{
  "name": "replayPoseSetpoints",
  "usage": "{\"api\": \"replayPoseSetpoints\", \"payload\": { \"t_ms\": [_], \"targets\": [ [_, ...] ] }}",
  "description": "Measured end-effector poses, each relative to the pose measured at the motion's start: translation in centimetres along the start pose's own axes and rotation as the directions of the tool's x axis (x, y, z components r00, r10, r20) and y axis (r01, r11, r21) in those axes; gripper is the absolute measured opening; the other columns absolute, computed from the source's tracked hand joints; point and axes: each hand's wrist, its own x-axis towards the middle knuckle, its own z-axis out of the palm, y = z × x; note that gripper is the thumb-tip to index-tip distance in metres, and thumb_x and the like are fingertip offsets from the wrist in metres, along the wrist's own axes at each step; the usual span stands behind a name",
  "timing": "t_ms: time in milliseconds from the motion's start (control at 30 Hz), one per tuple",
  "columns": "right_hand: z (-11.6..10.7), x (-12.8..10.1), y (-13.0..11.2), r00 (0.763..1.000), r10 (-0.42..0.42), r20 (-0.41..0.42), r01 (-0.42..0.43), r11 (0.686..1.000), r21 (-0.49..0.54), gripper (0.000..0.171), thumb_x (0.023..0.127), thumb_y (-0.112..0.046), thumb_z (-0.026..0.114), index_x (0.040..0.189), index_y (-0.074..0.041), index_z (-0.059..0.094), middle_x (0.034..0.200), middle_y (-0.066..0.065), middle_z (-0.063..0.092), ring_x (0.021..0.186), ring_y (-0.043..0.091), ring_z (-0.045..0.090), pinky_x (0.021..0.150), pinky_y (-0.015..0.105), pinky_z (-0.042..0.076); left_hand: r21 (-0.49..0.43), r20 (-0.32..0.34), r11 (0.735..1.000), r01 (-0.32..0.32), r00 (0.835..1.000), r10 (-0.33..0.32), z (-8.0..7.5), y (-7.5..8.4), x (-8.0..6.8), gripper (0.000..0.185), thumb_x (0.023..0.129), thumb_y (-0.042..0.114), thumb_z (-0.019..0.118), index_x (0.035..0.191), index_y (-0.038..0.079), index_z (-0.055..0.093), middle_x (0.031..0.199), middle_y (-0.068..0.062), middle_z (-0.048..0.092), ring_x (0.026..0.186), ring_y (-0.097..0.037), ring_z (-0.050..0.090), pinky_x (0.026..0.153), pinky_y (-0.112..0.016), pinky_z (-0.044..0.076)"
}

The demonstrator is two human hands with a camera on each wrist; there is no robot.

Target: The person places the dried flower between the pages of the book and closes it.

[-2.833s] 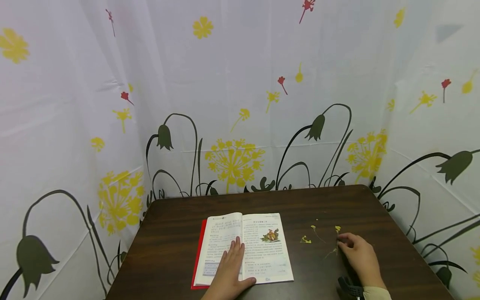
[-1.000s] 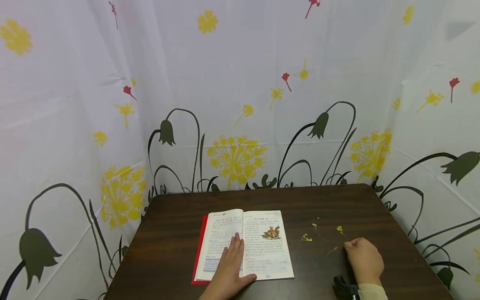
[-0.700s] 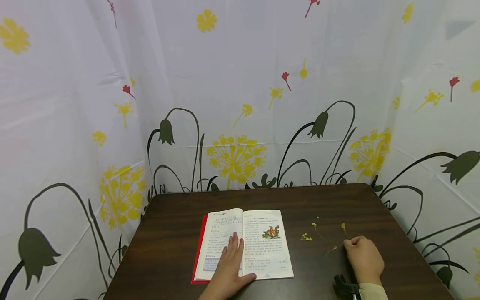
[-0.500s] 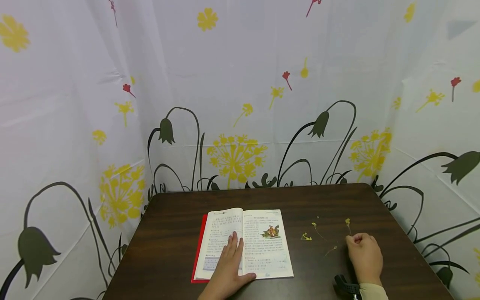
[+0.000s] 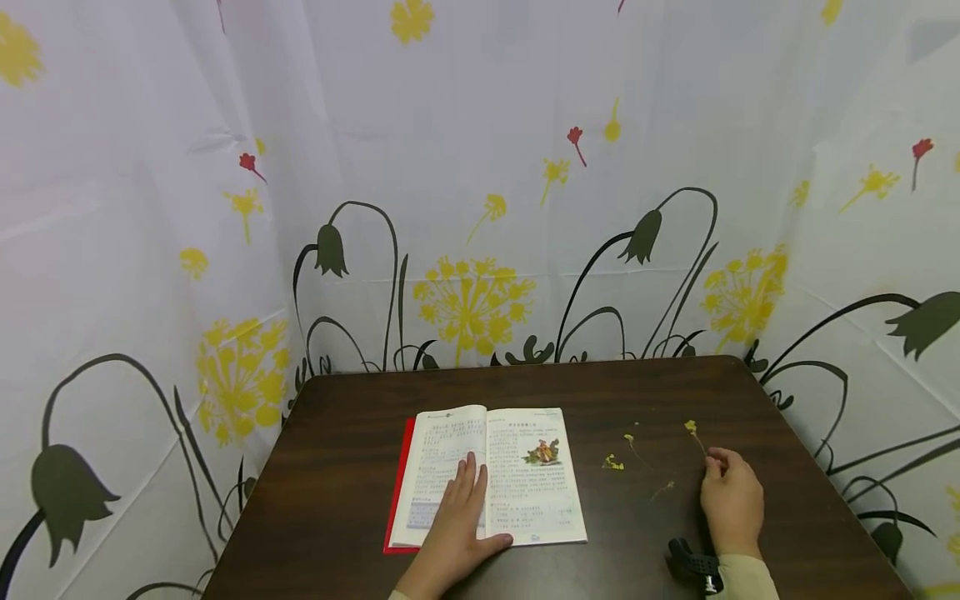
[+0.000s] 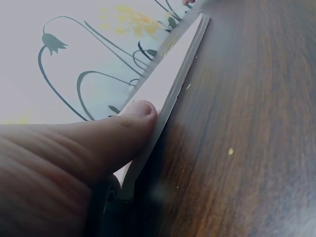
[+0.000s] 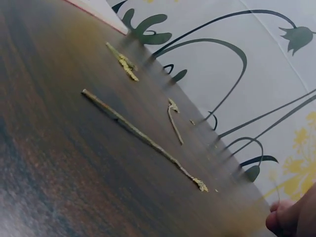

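An open book (image 5: 525,479) with a red cover lies on the dark wooden table (image 5: 360,442). My left hand (image 5: 459,510) rests flat on its pages near the spine. In the left wrist view the thumb (image 6: 129,126) presses on the edge of the book (image 6: 170,91). My right hand (image 5: 729,493) pinches the thin stem of a small yellow flower sprig (image 5: 691,428), to the right of the book. In the right wrist view the fingertips (image 7: 291,217) show at the lower right corner.
Other dried sprigs lie on the table between book and right hand: a yellow bit (image 5: 612,463), a thin one (image 5: 632,442) and a bare stem (image 5: 662,490). They show close up as a long stem (image 7: 138,132) and a short one (image 7: 174,121). A flower-printed curtain (image 5: 480,208) surrounds the table.
My right hand has taken hold of the yellow sprig and drawn it to the right and farther back, off the other stems. The left hand has stayed flat on the book.
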Motion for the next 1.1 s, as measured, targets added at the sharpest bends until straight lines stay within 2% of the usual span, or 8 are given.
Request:
{"api": "replayPoseSetpoints", "payload": {
  "t_ms": [133, 233, 500, 667, 767, 900, 1100],
  "targets": [
    [-0.1, 0.3, 0.2, 0.998, -0.014, -0.066, 0.017, 0.999, 0.045, 0.024, 0.109, -0.014, 0.057, 0.114, 0.004, 0.073, 0.111, 0.029, 0.069, 0.102, 0.047, 0.064, 0.082, 0.059, 0.046, 0.004, -0.015, 1.000, -0.004, 1.000, 0.004, 0.2, 0.2, 0.6, 0.117, 0.085, 0.049, 0.092, 0.170, -0.001, 0.030, 0.183, -0.022, 0.010, 0.171, -0.043, 0.010, 0.133, -0.068, 0.020],
    [-0.2, 0.4, 0.4, 0.996, 0.013, -0.084, -0.006, 0.997, 0.075, 0.029, 0.110, -0.016, 0.054, 0.115, 0.006, 0.072, 0.115, 0.029, 0.064, 0.106, 0.047, 0.060, 0.084, 0.057, 0.044, -0.008, -0.026, 1.000, -0.004, 1.000, 0.004, 0.5, 0.4, 0.9, 0.117, 0.084, 0.049, 0.092, 0.170, 0.000, 0.030, 0.184, -0.021, 0.010, 0.171, -0.042, 0.011, 0.133, -0.068, 0.019],
    [-0.2, 0.4, 0.4, 0.995, 0.097, -0.022, -0.094, 0.991, 0.100, 0.033, 0.113, -0.020, 0.051, 0.126, 0.004, 0.070, 0.118, 0.029, 0.069, 0.108, 0.044, 0.063, 0.082, 0.049, 0.043, -0.020, -0.031, 1.000, 0.005, 1.000, -0.006, 0.5, 0.2, 0.6, 0.119, 0.082, 0.048, 0.094, 0.171, 0.002, 0.030, 0.184, -0.019, 0.012, 0.171, -0.042, 0.012, 0.133, -0.068, 0.019],
    [-0.1, 0.1, 0.2, 0.992, 0.125, 0.012, -0.126, 0.987, 0.096, 0.031, 0.113, -0.019, 0.052, 0.127, 0.002, 0.070, 0.119, 0.027, 0.071, 0.108, 0.043, 0.065, 0.080, 0.048, 0.044, -0.025, -0.020, 0.999, 0.027, 0.999, -0.027, 0.5, -0.1, 0.4, 0.119, 0.082, 0.049, 0.094, 0.171, 0.002, 0.029, 0.184, -0.018, 0.011, 0.171, -0.041, 0.010, 0.134, -0.068, 0.017],
    [-0.1, 0.1, 0.0, 0.994, 0.107, 0.002, -0.107, 0.990, 0.089, 0.030, 0.113, -0.020, 0.053, 0.125, 0.003, 0.070, 0.119, 0.029, 0.068, 0.110, 0.045, 0.063, 0.083, 0.053, 0.044, -0.036, -0.018, 0.999, 0.040, 0.999, -0.040, 0.4, -0.1, 0.4, 0.120, 0.082, 0.049, 0.093, 0.172, 0.003, 0.028, 0.184, -0.017, 0.009, 0.172, -0.039, 0.008, 0.135, -0.067, 0.015],
    [0.2, 0.0, -0.1, 0.999, 0.039, -0.026, -0.038, 0.997, 0.062, 0.030, 0.112, -0.020, 0.053, 0.119, 0.005, 0.069, 0.114, 0.028, 0.061, 0.105, 0.046, 0.060, 0.081, 0.056, 0.042, -0.041, -0.027, 0.998, 0.040, 0.999, -0.041, 0.3, 0.0, 0.4, 0.121, 0.081, 0.048, 0.094, 0.171, 0.001, 0.028, 0.184, -0.018, 0.010, 0.172, -0.040, 0.009, 0.135, -0.067, 0.016],
    [0.7, -0.2, -0.6, 0.996, -0.005, -0.088, 0.011, 0.997, 0.073, 0.028, 0.110, -0.017, 0.052, 0.115, 0.006, 0.067, 0.110, 0.026, 0.060, 0.100, 0.043, 0.057, 0.078, 0.051, 0.040, -0.037, -0.030, 0.999, 0.023, 0.999, -0.024, 0.1, -0.1, 0.2, 0.121, 0.081, 0.047, 0.095, 0.170, -0.001, 0.029, 0.183, -0.021, 0.014, 0.171, -0.043, 0.012, 0.133, -0.070, 0.019]
  ]
}}
